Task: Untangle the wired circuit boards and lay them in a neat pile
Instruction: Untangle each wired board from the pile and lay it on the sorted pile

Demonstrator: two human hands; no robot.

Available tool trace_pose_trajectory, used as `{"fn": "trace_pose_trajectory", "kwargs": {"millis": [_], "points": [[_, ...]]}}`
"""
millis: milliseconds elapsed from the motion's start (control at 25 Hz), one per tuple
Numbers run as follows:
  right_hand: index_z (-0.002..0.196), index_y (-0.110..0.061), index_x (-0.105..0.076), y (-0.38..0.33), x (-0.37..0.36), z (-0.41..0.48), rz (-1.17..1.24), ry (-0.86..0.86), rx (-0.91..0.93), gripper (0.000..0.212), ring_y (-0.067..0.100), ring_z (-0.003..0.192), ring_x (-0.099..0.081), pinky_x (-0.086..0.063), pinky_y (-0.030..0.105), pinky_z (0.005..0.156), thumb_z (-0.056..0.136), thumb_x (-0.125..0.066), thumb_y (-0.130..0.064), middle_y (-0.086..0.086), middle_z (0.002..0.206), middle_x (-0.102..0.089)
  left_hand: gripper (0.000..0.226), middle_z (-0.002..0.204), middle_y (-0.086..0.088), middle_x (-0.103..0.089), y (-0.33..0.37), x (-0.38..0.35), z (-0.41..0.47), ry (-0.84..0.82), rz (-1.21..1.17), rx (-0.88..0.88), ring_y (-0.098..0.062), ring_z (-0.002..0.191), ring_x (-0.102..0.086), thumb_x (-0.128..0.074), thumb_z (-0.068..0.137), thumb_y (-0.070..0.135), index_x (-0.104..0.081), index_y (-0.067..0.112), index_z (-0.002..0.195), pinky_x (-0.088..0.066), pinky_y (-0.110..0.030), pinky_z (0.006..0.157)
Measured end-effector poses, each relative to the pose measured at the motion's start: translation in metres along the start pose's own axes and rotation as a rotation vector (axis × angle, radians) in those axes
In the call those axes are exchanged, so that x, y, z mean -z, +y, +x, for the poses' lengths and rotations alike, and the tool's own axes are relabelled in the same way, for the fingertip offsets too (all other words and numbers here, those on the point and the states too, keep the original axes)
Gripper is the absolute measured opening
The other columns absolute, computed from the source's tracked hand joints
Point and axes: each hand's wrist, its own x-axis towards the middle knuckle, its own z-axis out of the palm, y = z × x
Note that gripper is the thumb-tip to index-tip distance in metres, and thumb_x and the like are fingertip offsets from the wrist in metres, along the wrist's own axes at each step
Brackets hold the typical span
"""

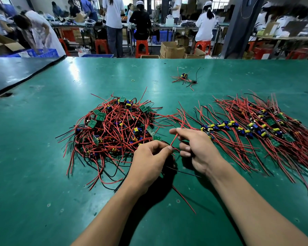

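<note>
Green bench [43, 174] — left hand [149, 162], right hand [197, 150] both pinching red wire [173, 139]

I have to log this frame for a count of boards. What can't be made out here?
- Head view: the board in the left hand is hidden by its fingers.
- Boards deep inside the tangled heap are covered by red wires.
- The sorted pile is cut off by the right edge.

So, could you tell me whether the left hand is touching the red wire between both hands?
Touching: the head view shows the left hand pinching the red wire at its thumb tip.
</note>
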Motion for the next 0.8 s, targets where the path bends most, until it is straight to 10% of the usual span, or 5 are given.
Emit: {"fn": "trace_pose_trajectory", "kwargs": {"millis": [480, 800], "points": [[0.091, -0.003, -0.069, -0.015, 0.012, 0.003, 0.445, -0.088, -0.075, 0.023, 0.003, 0.036, -0.026, -0.022, 0.014, 0.032, 0.1, -0.051, -0.016, -0.004, 0.064, -0.041, 0.017, 0.061, -0.006, -0.068, 0.002, 0.004, -0.003, -0.118, -0.137, 0.032, -0.016, 0.054, -0.062, -0.065, 0.091, 0.008, -0.069, -0.001, 0.077, -0.05, -0.021, 0.054], [0.088, -0.009, -0.072, -0.007, 0.012, 0.006, 0.467, -0.022, 0.036, 0.009, 0.001, 0.05, -0.054, -0.051, 0.015, 0.05, 0.09, -0.063, -0.007, -0.004, 0.063, -0.058, 0.017, 0.064, -0.009, -0.068, 0.004, 0.008, -0.002, -0.132, -0.19, 0.095, -0.019, 0.058, -0.063, -0.067, 0.089, 0.01, -0.071, 0.008, 0.072, -0.052, -0.025, 0.056]]}}
